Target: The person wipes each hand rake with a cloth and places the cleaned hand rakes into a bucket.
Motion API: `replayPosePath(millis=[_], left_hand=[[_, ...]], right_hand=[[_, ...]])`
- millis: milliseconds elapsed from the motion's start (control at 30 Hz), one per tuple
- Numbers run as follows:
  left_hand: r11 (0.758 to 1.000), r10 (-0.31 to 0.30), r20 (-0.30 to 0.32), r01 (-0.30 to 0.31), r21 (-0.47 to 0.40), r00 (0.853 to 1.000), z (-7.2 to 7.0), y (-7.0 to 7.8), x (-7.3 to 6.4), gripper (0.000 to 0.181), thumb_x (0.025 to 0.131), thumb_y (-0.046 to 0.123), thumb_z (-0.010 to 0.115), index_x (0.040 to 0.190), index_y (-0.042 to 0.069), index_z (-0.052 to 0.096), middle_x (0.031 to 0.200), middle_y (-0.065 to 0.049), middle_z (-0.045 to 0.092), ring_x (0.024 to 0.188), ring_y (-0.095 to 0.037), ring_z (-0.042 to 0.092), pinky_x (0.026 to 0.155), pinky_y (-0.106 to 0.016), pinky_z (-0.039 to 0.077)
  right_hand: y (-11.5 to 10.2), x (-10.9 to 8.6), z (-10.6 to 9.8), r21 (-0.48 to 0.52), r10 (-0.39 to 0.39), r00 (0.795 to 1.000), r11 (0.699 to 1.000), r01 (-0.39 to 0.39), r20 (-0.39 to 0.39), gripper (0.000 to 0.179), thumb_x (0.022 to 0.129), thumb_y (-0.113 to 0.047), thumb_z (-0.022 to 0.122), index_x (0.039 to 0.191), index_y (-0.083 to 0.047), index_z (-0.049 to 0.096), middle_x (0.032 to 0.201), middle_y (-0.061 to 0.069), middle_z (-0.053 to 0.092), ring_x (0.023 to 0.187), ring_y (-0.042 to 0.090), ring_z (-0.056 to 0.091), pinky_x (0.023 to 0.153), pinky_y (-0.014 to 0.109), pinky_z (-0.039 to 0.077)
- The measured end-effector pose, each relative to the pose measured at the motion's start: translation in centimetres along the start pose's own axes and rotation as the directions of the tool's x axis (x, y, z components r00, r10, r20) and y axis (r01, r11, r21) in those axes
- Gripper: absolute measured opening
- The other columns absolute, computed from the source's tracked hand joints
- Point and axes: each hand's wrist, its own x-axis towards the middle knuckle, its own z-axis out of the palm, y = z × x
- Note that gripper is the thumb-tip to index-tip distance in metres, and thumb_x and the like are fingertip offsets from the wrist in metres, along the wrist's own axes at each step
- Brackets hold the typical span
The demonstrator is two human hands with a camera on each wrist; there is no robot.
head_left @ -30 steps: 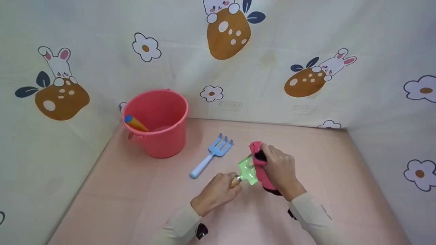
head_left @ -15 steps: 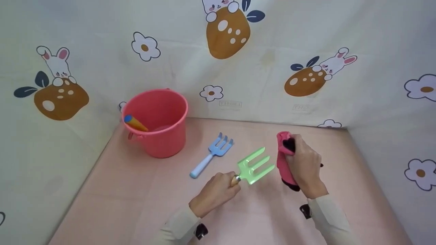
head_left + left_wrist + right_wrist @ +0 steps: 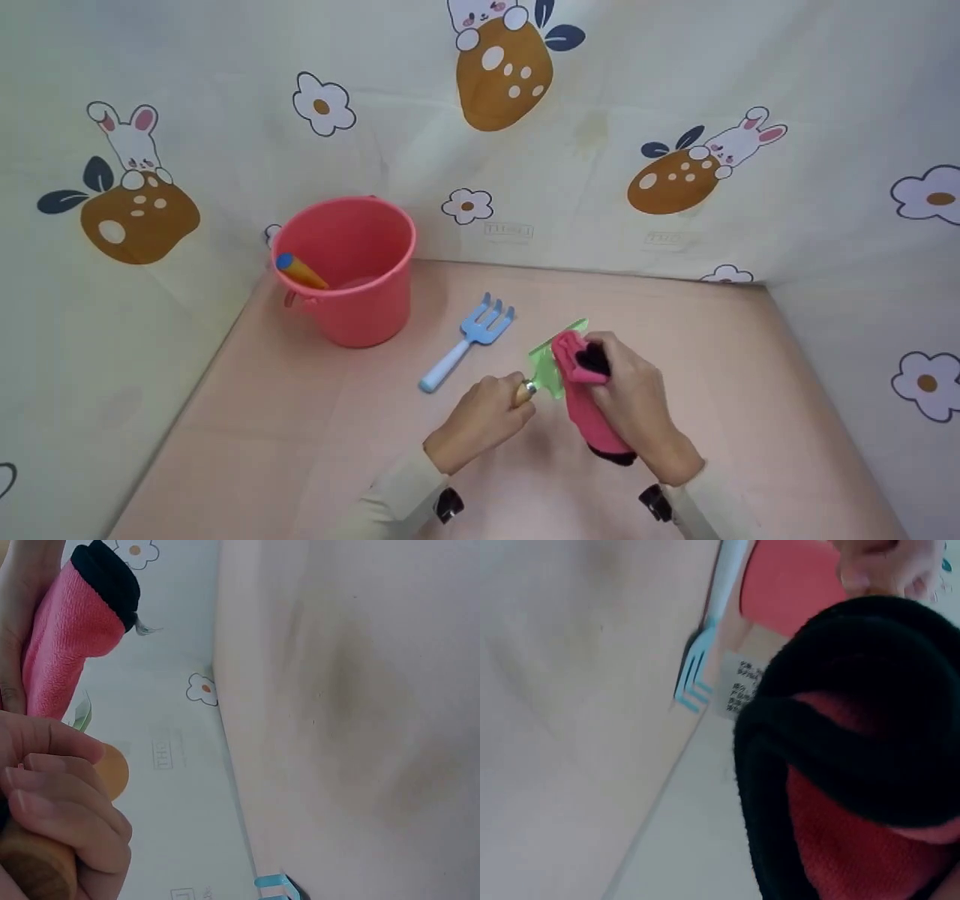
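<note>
In the head view my left hand [image 3: 484, 416] grips the wooden handle of a green hand fork [image 3: 546, 376] above the table. My right hand [image 3: 637, 401] holds a pink cloth [image 3: 589, 420] with black edging against the fork's head. The cloth covers most of the tines, though one tine sticks out past its far side. Curled fingers wrap the wooden handle [image 3: 37, 866] in the left wrist view. Close up in the right wrist view, the cloth's black edging [image 3: 761, 802] hides much of the scene, with a white printed label [image 3: 739, 686] beside it.
A light-blue hand fork [image 3: 476, 331] lies on the pink table [image 3: 337, 435], left of the hands. Behind it stands a pink-red bucket [image 3: 367, 315], holding something with a yellow-orange, blue-tipped handle [image 3: 304, 271]. Patterned cloth walls [image 3: 405, 150] enclose the table.
My right hand drew the cloth off the green fork to the right, baring its tines, then came back left onto them. The green fork has turned slightly; my left hand barely moved.
</note>
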Motion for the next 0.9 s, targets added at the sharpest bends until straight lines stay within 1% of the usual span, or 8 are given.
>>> replayPosePath(millis=[100,233,333,400,467,633,767,900], left_hand=[[1.0,0.007,0.004,-0.007,-0.016,1.0,0.2,0.1,0.0,0.013,0.089,0.014,0.055,0.078,0.01,0.05,0.055,0.007,0.035,0.046,-0.004,0.038,0.043,-0.016,0.029],[0.999,0.029,-0.01,-0.03,-0.017,1.0,0.4,0.2,0.1,0.01,0.087,0.012,0.055,0.078,0.009,0.052,0.055,0.008,0.035,0.045,-0.003,0.036,0.042,-0.015,0.028],[0.999,0.036,-0.021,-0.036,-0.022,0.999,0.6,0.3,0.2,0.008,0.087,0.011,0.055,0.079,0.01,0.052,0.054,0.008,0.034,0.044,-0.003,0.036,0.042,-0.015,0.027],[0.999,0.04,-0.026,-0.041,-0.03,0.999,0.8,0.2,0.2,0.01,0.086,0.01,0.055,0.077,0.01,0.051,0.054,0.008,0.033,0.044,-0.003,0.035,0.042,-0.015,0.027],[0.998,0.047,-0.021,-0.048,-0.042,0.999,0.9,0.1,0.1,0.012,0.086,0.009,0.055,0.075,0.01,0.05,0.054,0.008,0.033,0.044,-0.003,0.034,0.042,-0.015,0.027],[0.996,0.053,0.013,-0.052,-0.066,0.999,0.9,-0.2,0.1,0.012,0.087,0.01,0.055,0.076,0.011,0.05,0.054,0.008,0.033,0.045,-0.003,0.035,0.043,-0.015,0.027],[0.997,0.07,0.007,-0.07,-0.045,0.998,0.8,-0.4,0.2,0.013,0.086,0.011,0.055,0.074,0.011,0.049,0.054,0.009,0.033,0.045,-0.002,0.034,0.042,-0.015,0.026],[0.995,0.093,-0.006,-0.093,-0.029,0.996,0.6,-0.4,0.2,0.014,0.085,0.011,0.055,0.073,0.012,0.047,0.054,0.01,0.033,0.044,0.0,0.033,0.041,-0.014,0.025]], right_hand=[[-0.8,-0.4,0.7,0.003,-0.008,0.999,1.0,0.008,0.045,0.032,0.074,-0.003,0.074,0.102,-0.005,0.058,0.088,0.008,0.067,0.076,0.016,0.066,0.067,0.034,0.055],[-1.5,-0.7,1.4,0.01,-0.004,0.995,1.0,0.003,0.101,0.034,0.074,-0.007,0.074,0.104,-0.007,0.057,0.088,0.007,0.067,0.074,0.015,0.065,0.066,0.032,0.055],[-1.8,-0.9,1.8,0.003,-0.01,0.994,1.0,0.01,0.111,0.037,0.073,-0.008,0.075,0.104,-0.007,0.056,0.087,0.006,0.067,0.073,0.015,0.064,0.066,0.031,0.055],[-1.8,-1.0,2.0,-0.024,-0.027,0.995,0.999,0.029,0.099,0.038,0.072,-0.008,0.077,0.104,-0.007,0.056,0.086,0.006,0.067,0.071,0.015,0.065,0.064,0.03,0.055],[-1.7,-1.1,2.2,-0.068,-0.06,0.995,0.995,0.066,0.081,0.04,0.07,-0.009,0.078,0.103,-0.007,0.056,0.085,0.006,0.066,0.069,0.015,0.065,0.063,0.029,0.055],[-1.5,-1.4,2.6,-0.174,-0.162,0.986,0.971,0.166,0.04,0.042,0.068,-0.008,0.08,0.102,-0.006,0.056,0.082,0.005,0.063,0.065,0.014,0.063,0.058,0.025,0.054],[-1.2,-1.3,2.8,-0.223,-0.212,0.977,0.952,0.209,0.014,0.042,0.067,-0.005,0.079,0.103,-0.006,0.058,0.077,0.003,0.057,0.057,0.01,0.053,0.053,0.022,0.05],[-0.8,-1.1,2.9,-0.246,-0.246,0.969,0.94,0.235,-0.014,0.04,0.066,0.0,0.075,0.102,-0.008,0.061,0.074,0.001,0.05,0.053,0.008,0.04,0.045,0.019,0.041]])
